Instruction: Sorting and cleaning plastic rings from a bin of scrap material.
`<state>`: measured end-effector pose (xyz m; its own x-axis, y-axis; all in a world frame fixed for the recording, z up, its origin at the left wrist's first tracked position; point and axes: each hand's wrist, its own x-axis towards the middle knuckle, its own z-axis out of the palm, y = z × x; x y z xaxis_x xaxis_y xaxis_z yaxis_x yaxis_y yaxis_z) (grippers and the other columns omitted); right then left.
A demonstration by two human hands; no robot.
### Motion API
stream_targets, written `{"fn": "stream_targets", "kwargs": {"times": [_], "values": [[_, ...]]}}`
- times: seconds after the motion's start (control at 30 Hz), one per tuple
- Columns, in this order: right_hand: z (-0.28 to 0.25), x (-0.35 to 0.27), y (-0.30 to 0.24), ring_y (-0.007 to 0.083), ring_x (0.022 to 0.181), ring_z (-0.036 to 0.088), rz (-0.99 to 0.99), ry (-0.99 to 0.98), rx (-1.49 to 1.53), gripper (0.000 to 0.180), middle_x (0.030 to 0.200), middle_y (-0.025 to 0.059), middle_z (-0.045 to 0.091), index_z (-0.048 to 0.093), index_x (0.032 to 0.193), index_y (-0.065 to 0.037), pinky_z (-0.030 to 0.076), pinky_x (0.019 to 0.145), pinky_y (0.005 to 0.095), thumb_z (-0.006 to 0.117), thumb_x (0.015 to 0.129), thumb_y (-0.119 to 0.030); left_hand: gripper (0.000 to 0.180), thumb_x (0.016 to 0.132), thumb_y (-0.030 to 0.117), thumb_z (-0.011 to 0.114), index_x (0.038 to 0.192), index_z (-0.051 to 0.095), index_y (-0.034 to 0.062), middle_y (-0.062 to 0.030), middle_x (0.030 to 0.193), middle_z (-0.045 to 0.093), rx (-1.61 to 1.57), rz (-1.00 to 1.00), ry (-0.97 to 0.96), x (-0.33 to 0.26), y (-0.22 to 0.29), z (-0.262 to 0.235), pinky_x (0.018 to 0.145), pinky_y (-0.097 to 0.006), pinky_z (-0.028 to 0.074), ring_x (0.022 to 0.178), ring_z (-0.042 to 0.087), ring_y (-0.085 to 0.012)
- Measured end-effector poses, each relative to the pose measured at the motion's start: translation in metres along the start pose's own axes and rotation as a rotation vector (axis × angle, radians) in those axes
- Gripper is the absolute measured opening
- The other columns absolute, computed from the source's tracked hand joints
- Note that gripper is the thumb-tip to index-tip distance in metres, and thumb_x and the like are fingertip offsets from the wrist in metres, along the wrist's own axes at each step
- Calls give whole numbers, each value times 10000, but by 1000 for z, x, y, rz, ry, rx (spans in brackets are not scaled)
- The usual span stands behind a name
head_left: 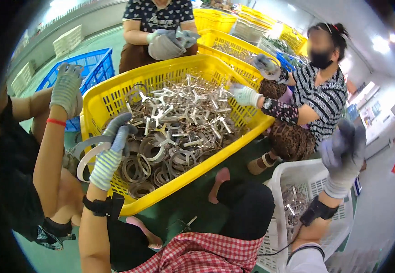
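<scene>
My left hand (110, 152), in a striped knit glove, grips a curved metal band ring (87, 157) at the near left rim of a big yellow basket (183, 175). The basket holds several metal rings (149, 150) and cross-shaped metal pieces (186, 113). My right hand (343, 154), in a grey glove, is raised and blurred above a white basket (281, 175) that has a few metal parts (294, 202) inside. Whether it holds anything is unclear.
Three other people sit around the yellow basket: a gloved hand (66, 88) at the left, gloved hands (168, 42) at the far side, a gloved hand (245, 95) reaching in from the right. A blue crate (93, 68) and more yellow baskets (227, 43) stand behind. The floor is green.
</scene>
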<state>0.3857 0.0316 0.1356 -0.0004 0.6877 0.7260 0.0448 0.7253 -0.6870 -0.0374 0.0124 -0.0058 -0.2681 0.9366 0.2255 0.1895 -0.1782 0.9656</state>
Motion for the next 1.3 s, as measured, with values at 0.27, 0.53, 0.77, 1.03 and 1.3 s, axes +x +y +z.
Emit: {"fn": "stream_targets", "kwargs": {"times": [0.27, 0.53, 0.77, 1.03, 1.3], "values": [[146, 9, 154, 129, 741, 617, 635, -461, 119, 336, 890, 33, 652, 616, 1096, -37, 526, 700, 248, 551, 931, -323, 349, 948, 223, 470, 1253, 505, 58, -49, 928, 651, 2, 12, -52, -1, 2, -3, 576, -205, 429, 680, 536, -64], [193, -28, 250, 341, 1008, 606, 299, -713, -793, 407, 1123, 176, 626, 607, 1157, -100, 471, 898, 390, 616, 822, -331, 345, 951, 198, 471, 1264, 499, 54, -18, 939, 619, 21, -74, -107, -3, 4, -4, 568, -186, 407, 701, 509, -38], [159, -12, 279, 312, 894, 641, 597, -693, -658, 359, 952, 193, 667, 653, 1047, -43, 483, 822, 372, 577, 849, -331, 343, 953, 202, 484, 1242, 501, 18, -53, 973, 618, -41, -36, -130, 3, -11, -9, 767, -242, 454, 878, 568, -104], [210, -46, 256, 339, 1031, 601, 474, -1292, -733, 358, 1094, 168, 644, 647, 1105, -75, 461, 910, 402, 617, 832, -303, 365, 958, 241, 479, 1249, 492, 22, -35, 968, 609, -63, -85, -136, 5, -10, -6, 757, -226, 445, 839, 543, -82], [224, -56, 273, 341, 1041, 591, 506, -1360, -938, 338, 1101, 170, 635, 656, 1094, -106, 459, 919, 404, 595, 839, -320, 374, 957, 272, 487, 1257, 493, 48, -3, 958, 589, -85, -122, -184, 8, -5, -2, 717, -177, 405, 841, 505, -51]]}}
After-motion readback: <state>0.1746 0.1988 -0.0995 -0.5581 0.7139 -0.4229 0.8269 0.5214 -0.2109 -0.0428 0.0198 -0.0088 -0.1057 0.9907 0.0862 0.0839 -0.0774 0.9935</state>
